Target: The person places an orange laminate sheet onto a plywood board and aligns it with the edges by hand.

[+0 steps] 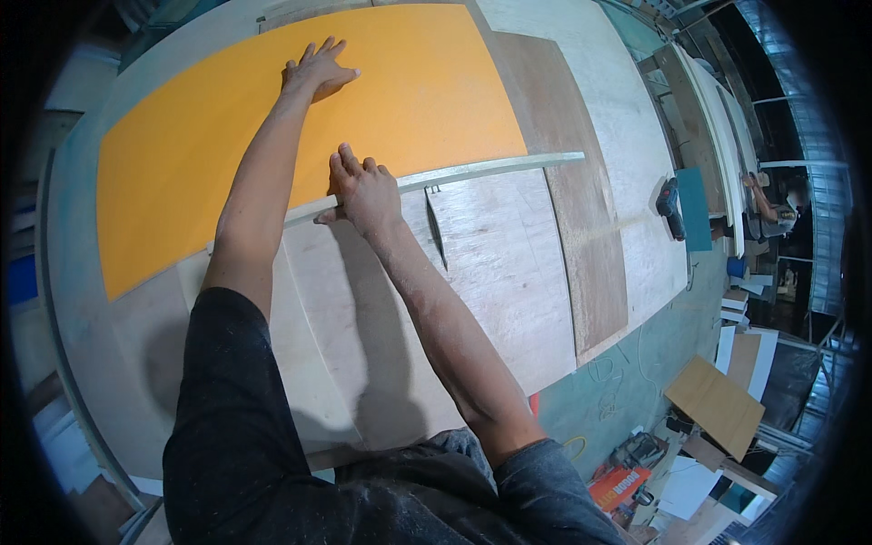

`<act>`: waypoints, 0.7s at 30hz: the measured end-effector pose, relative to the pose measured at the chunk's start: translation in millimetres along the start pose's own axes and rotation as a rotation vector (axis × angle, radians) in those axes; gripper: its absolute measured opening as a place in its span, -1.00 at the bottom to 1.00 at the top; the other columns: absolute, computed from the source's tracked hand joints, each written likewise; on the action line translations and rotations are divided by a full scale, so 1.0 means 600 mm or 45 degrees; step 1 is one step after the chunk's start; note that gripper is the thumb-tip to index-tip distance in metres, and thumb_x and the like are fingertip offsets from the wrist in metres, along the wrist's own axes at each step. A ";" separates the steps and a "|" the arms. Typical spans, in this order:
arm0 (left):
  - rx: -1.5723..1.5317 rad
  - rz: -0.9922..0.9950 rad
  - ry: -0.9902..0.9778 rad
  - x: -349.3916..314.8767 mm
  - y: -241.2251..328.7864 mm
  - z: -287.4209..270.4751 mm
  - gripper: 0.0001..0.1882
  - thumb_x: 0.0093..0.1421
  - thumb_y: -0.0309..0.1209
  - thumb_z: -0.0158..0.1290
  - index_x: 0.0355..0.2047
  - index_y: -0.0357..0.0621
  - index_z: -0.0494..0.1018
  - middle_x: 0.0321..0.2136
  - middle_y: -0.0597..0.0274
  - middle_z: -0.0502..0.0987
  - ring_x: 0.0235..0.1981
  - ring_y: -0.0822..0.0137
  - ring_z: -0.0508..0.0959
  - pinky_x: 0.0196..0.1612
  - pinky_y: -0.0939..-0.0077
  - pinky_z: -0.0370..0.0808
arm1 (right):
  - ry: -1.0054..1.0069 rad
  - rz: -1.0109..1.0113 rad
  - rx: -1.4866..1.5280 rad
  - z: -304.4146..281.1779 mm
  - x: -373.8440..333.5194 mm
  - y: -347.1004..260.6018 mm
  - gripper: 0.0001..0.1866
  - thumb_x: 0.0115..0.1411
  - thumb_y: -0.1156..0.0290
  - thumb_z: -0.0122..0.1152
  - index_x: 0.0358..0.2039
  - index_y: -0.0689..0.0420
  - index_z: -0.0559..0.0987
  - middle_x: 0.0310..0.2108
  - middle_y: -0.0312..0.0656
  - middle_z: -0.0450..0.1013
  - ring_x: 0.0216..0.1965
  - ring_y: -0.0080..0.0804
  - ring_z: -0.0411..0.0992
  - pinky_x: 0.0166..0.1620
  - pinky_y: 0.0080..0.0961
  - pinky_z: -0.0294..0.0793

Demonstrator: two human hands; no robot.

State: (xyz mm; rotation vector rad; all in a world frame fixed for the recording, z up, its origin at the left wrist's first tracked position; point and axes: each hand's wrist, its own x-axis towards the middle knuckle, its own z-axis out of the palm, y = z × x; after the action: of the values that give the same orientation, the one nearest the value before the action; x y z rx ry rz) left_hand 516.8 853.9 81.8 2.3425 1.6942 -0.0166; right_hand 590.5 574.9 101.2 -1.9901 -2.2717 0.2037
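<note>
A large yellow-orange sheet lies across the far part of the worktable. My left hand rests on it, palm down with the fingers spread. Along the sheet's near edge runs a long, narrow pale strip, its right end reaching past the sheet's corner. My right hand is over this strip, fingers reaching onto the yellow surface and thumb on the near side, so the strip sits in its grip. Just right of that hand, a dark, thin, pointed shape shows on the pale boards; its kind is unclear.
Pale boards and a brown board make up the worktop. A dark power tool sits at its right edge beside a green panel. Board offcuts and an orange item lie lower right. Another person is far right.
</note>
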 end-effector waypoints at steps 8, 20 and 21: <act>0.138 -0.040 -0.059 -0.047 0.015 -0.016 0.02 0.24 0.34 0.04 0.60 0.40 -0.10 0.62 0.48 -0.19 0.62 0.10 -0.14 0.46 -0.56 -0.01 | 0.051 -0.062 0.007 0.008 -0.044 -0.005 0.14 -0.12 -0.24 0.56 0.38 0.16 0.38 0.45 -0.08 0.29 0.06 -0.14 0.49 0.10 -0.25 0.48; 0.090 0.000 -0.202 -0.412 0.136 0.016 0.01 0.28 0.27 0.04 0.60 0.28 -0.09 0.63 0.38 -0.19 0.61 0.04 -0.11 0.40 -0.49 0.15 | -0.083 -0.013 0.035 0.014 -0.406 -0.052 0.09 -0.09 -0.02 0.62 0.42 0.09 0.35 0.49 -0.09 0.24 -0.01 -0.15 0.48 0.05 -0.22 0.46; 0.081 0.007 -0.236 -0.447 0.152 0.016 0.00 0.30 0.25 0.05 0.61 0.26 -0.10 0.63 0.36 -0.19 0.61 0.04 -0.11 0.39 -0.47 0.17 | -0.107 0.005 0.068 0.008 -0.444 -0.058 0.09 -0.09 -0.01 0.62 0.43 0.08 0.34 0.50 -0.10 0.23 -0.01 -0.16 0.48 0.05 -0.22 0.46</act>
State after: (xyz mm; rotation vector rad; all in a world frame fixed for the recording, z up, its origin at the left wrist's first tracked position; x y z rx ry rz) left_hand 516.5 574.9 131.3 2.3097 1.6198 -0.2823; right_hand 591.0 306.2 103.4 -1.9964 -2.2863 0.3507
